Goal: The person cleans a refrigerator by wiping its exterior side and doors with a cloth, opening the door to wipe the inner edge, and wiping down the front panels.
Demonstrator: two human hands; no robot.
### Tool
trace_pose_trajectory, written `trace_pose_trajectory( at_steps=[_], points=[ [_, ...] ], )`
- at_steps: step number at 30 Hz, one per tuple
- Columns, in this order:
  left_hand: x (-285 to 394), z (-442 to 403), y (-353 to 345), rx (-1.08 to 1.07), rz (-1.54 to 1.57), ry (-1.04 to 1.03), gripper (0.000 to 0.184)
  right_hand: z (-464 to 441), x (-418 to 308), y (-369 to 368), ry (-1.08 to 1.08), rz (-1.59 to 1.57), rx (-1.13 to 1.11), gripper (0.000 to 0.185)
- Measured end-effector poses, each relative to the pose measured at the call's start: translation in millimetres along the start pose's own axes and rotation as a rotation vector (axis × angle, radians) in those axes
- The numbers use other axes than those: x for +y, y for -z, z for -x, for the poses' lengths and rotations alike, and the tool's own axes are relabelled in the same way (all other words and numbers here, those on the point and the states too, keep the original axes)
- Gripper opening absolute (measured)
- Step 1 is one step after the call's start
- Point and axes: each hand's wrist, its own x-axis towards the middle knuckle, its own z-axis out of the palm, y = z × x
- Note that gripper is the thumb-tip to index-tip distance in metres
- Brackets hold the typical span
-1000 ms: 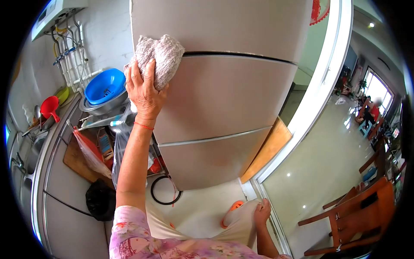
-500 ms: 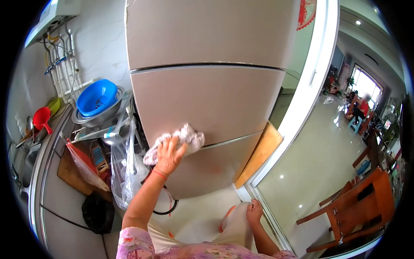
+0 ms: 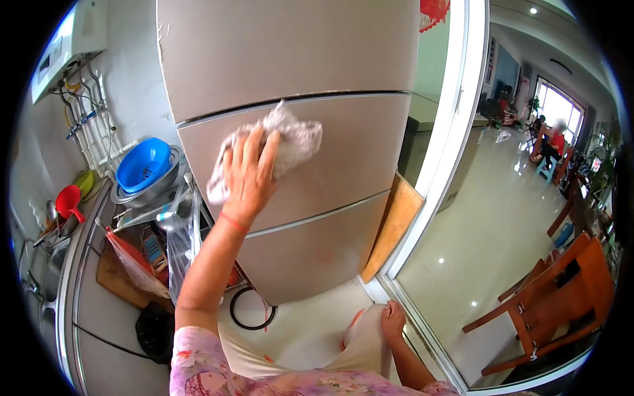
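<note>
Left hand [image 3: 249,175] holds cloth [image 3: 296,140] against refrigerator [image 3: 350,155]; right hand [image 3: 393,319] on knee [image 3: 371,321].

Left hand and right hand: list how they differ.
The left hand holds a cloth against the refrigerator; the right hand is curled at the knee, without cloth. The left hand has a red band at its wrist; the right hand shows none. Both hands are ungloved.

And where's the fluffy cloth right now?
In the head view, the cloth is left of centre, under the person's left grip, against the fridge's middle door, its tip near the dark gap under the top door.
</note>
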Motion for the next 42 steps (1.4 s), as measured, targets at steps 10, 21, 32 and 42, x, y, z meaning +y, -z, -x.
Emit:
trace_pose_trajectory(
  at_steps=[10, 21, 32, 42],
  points=[
    [29, -98, -38, -0.163, 0.038, -0.187, 0.066, 2, -7, 7, -0.058, -0.071, -0.045, 0.019],
    [76, -96, -74, -0.439, 0.088, -0.152, 0.075, -4, -12, 7, -0.079, -0.085, -0.045, 0.02],
    [79, -110, -69, -0.541, 0.1, 0.057, 0.08, -5, 5, 27, -0.168, -0.111, -0.031, 0.021],
    [59, -104, -62, -0.327, -0.251, -0.36, 0.056, -8, 0, 24, -0.156, -0.114, -0.076, 0.022]
  ],
)
